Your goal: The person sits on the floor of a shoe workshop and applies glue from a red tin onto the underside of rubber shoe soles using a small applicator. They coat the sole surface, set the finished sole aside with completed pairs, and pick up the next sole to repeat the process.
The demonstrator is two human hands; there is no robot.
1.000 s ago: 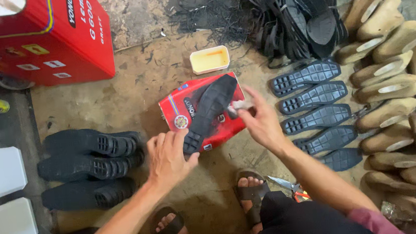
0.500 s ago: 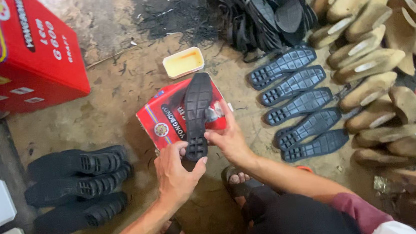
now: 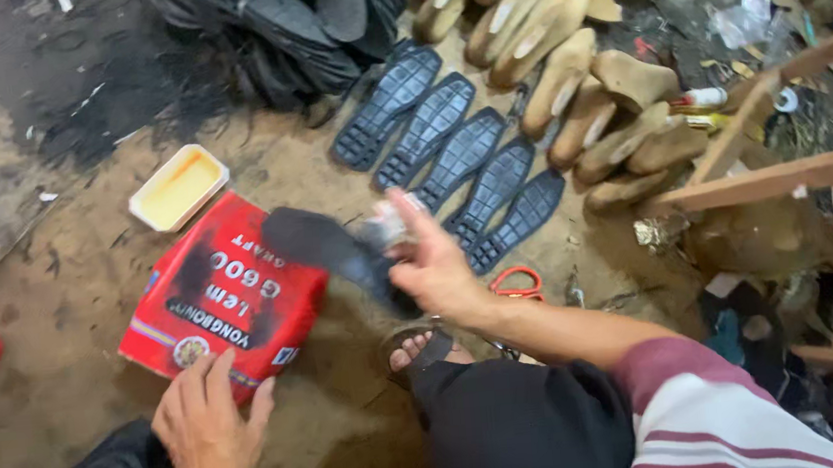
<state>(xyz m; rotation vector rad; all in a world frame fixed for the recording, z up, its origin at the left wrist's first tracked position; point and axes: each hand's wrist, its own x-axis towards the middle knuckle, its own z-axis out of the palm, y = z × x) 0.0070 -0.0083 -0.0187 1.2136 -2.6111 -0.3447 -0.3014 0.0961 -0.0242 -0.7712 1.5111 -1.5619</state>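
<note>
1. The red box [image 3: 222, 301] lies at 11 o'clock from your left hand [image 3: 207, 423], which rests open beside it.
2. Your right hand [image 3: 435, 268] grips the black sole [image 3: 333, 251]; its long axis runs 10-to-4 o'clock, free end toward 10, over the box's right edge.

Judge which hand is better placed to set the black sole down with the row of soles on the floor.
Right, probably. The right hand already holds the black sole, just beside the row of soles. The left hand is empty, near the red box, farther away.
</note>
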